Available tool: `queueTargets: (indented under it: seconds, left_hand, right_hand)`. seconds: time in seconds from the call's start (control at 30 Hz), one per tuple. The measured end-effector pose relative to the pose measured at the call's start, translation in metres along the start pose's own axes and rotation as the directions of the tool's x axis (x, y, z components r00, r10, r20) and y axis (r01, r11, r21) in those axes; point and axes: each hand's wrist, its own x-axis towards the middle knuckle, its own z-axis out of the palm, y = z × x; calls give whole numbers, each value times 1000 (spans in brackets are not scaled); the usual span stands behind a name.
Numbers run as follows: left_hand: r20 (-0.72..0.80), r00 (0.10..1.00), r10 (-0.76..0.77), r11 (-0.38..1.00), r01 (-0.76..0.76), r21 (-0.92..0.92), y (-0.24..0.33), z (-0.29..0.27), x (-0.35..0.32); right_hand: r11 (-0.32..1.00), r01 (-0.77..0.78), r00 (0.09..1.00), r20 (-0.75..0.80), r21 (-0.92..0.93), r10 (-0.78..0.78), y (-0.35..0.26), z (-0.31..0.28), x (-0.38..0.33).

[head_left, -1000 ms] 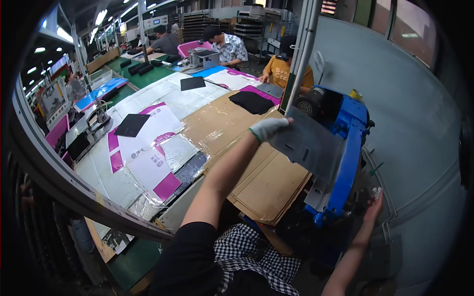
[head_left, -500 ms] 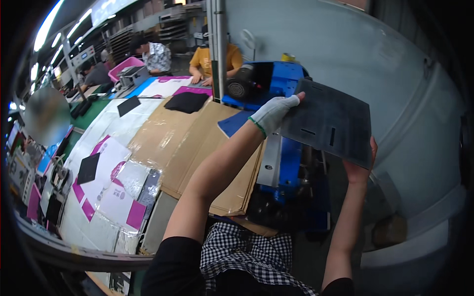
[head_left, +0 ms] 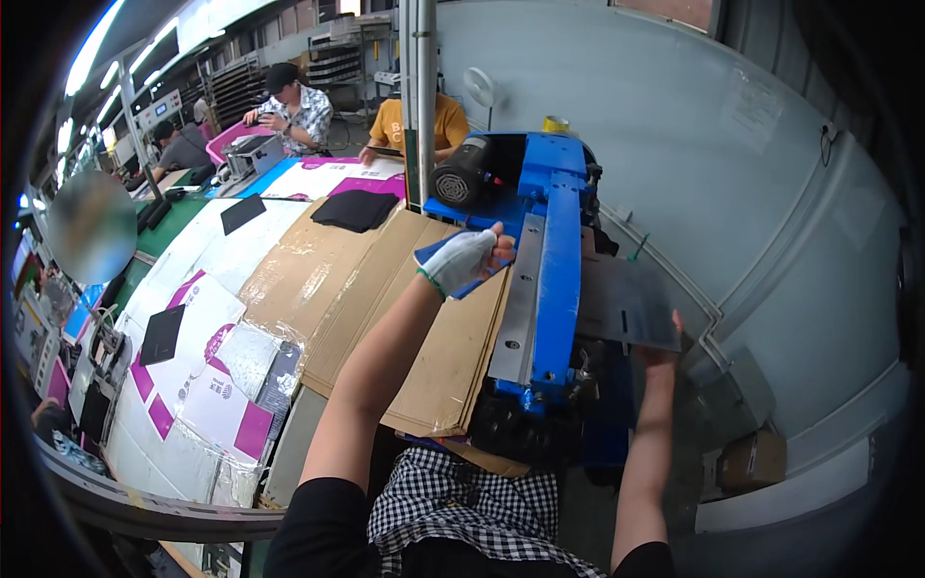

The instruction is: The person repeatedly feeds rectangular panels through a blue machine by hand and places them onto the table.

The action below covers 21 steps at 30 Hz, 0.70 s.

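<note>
A blue machine point(head_left: 554, 279) with a long beam and a grey metal bar stands in front of me. On its right side, my right hand point(head_left: 661, 347) grips the near right corner of a dark flat plate with slots point(head_left: 621, 294). The plate's left edge is hidden behind the blue beam. My left hand point(head_left: 467, 260), in a white fingerless glove, hovers left of the grey bar with its fingers loosely bent and apart. Nothing shows in it. Beneath it lies a blue board point(head_left: 438, 246) at the edge of the brown cardboard point(head_left: 385, 318).
Dark cloth-like sheets point(head_left: 356, 208) lie stacked on the cardboard. Farther left, dark flat pieces point(head_left: 162, 334) rest on the covered bench. A black motor point(head_left: 461, 175) sits at the machine's far end. Co-workers sit across the bench. A cardboard box point(head_left: 752, 460) stands low on the right.
My left hand has let go of the plate and moved left. My right hand has lowered the plate behind the blue beam. The view has shifted slightly.
</note>
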Motion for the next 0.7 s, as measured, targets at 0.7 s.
queueTargets:
  seconds: [0.7]
  left_hand:
    - [-376, 923, 84, 996, -85, 12, -12, -60, -44]
  right_hand:
    - [862, -4, 996, -83, -507, -44, 46, 90, -18]
